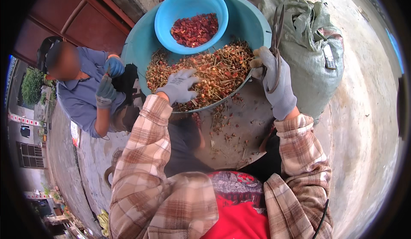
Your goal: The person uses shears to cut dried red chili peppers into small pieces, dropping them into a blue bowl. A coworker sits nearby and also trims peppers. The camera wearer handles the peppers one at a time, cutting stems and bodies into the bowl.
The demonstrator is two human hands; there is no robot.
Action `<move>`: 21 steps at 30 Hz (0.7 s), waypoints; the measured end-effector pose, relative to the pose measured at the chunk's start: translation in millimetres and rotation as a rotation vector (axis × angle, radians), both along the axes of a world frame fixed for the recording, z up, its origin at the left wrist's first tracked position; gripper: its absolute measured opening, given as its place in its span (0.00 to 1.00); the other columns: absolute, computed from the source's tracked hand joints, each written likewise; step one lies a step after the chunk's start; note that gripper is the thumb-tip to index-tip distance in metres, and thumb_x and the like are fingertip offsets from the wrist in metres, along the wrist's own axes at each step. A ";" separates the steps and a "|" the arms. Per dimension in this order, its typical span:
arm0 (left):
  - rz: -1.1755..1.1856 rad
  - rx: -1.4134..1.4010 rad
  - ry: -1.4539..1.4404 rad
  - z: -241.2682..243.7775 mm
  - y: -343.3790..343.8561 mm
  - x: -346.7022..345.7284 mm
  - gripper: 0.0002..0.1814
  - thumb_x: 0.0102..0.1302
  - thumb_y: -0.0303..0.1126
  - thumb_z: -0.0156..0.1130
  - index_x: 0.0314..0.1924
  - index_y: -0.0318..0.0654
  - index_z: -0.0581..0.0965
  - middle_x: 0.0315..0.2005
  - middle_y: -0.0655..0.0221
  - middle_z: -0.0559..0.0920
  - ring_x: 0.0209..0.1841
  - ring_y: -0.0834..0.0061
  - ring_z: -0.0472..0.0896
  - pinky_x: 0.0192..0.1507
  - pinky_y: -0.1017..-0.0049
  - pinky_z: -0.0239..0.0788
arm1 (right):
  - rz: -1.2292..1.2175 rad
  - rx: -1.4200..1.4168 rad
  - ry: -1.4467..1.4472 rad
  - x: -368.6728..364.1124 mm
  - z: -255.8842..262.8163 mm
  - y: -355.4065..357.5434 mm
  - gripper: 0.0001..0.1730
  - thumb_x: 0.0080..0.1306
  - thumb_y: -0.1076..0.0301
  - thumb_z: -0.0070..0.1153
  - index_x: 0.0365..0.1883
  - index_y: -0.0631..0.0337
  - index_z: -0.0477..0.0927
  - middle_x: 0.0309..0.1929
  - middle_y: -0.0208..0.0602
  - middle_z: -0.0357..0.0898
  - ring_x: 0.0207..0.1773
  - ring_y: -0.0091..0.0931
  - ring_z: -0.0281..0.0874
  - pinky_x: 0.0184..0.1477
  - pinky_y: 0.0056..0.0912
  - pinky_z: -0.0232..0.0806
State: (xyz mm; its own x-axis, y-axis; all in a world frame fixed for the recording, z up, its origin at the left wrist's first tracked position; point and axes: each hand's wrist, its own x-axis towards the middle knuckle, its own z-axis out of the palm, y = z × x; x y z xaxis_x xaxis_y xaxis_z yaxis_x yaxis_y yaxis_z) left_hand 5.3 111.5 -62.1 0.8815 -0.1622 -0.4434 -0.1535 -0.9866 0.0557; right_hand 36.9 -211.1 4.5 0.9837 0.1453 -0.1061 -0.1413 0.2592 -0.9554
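My left hand, in a light grey work glove, rests on a heap of dried chili stems and caps with its fingers spread. No item is visible in its grasp. The heap lies in a large teal plastic tub. My right hand, also gloved, is shut on metal scissors at the tub's right rim. Their blades point up and away from me, slightly apart. A smaller blue basin, holding red dried chili pieces, sits in the far part of the tub.
To the right stands a bulging woven sack with a keypad phone on it. A gloved co-worker sits at left, hands raised near the tub. Fallen stems litter the concrete between my legs. Behind is a red metal door.
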 end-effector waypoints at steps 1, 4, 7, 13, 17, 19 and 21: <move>0.048 -0.018 -0.008 -1.3 8.0 -3.1 0.32 0.72 0.50 0.64 0.71 0.49 0.74 0.82 0.64 0.57 0.84 0.54 0.51 0.82 0.55 0.46 | -0.004 -0.007 0.006 -1.1 0.6 0.3 0.30 0.78 0.47 0.57 0.58 0.69 0.79 0.39 0.37 0.82 0.32 0.19 0.76 0.40 0.22 0.73; 0.158 -0.174 -0.001 0.2 32.7 -2.2 0.26 0.72 0.41 0.66 0.67 0.44 0.76 0.76 0.61 0.67 0.78 0.55 0.63 0.77 0.60 0.57 | 0.000 0.004 -0.030 3.3 -9.0 -2.9 0.30 0.78 0.47 0.56 0.58 0.70 0.79 0.39 0.36 0.82 0.33 0.19 0.75 0.40 0.21 0.72; 0.286 -0.235 -0.074 -1.2 53.9 -4.8 0.25 0.71 0.37 0.67 0.66 0.42 0.77 0.69 0.58 0.76 0.72 0.54 0.73 0.73 0.62 0.64 | -0.029 0.096 0.027 4.5 -5.1 -0.4 0.18 0.76 0.56 0.60 0.50 0.64 0.79 0.36 0.39 0.82 0.27 0.19 0.73 0.33 0.21 0.67; 0.447 -0.252 -0.251 -20.8 92.2 -11.2 0.25 0.71 0.35 0.64 0.67 0.44 0.78 0.60 0.56 0.84 0.61 0.58 0.83 0.64 0.63 0.73 | -0.007 0.080 -0.022 4.5 -7.9 0.5 0.19 0.77 0.56 0.59 0.50 0.66 0.79 0.36 0.38 0.82 0.28 0.18 0.74 0.33 0.20 0.68; 0.537 -0.284 -0.250 -14.3 96.9 -10.8 0.21 0.71 0.38 0.63 0.64 0.51 0.81 0.50 0.58 0.88 0.53 0.61 0.86 0.58 0.64 0.76 | -0.020 0.073 -0.017 5.0 -10.2 -0.4 0.19 0.77 0.56 0.59 0.50 0.66 0.79 0.35 0.37 0.82 0.28 0.18 0.74 0.32 0.19 0.67; 0.579 -0.250 -0.283 -11.2 97.5 -11.0 0.20 0.72 0.39 0.63 0.63 0.53 0.82 0.48 0.58 0.88 0.51 0.63 0.86 0.56 0.65 0.76 | 0.004 0.092 -0.033 6.4 -12.5 -2.1 0.20 0.77 0.56 0.59 0.51 0.67 0.79 0.35 0.37 0.82 0.28 0.18 0.73 0.32 0.20 0.67; 0.575 -0.266 -0.347 -20.1 107.4 -11.0 0.19 0.73 0.41 0.62 0.63 0.54 0.82 0.44 0.60 0.88 0.47 0.66 0.86 0.54 0.65 0.76 | 0.002 0.124 -0.020 6.8 -13.2 -1.6 0.21 0.77 0.56 0.60 0.52 0.67 0.79 0.35 0.38 0.82 0.27 0.18 0.73 0.32 0.20 0.67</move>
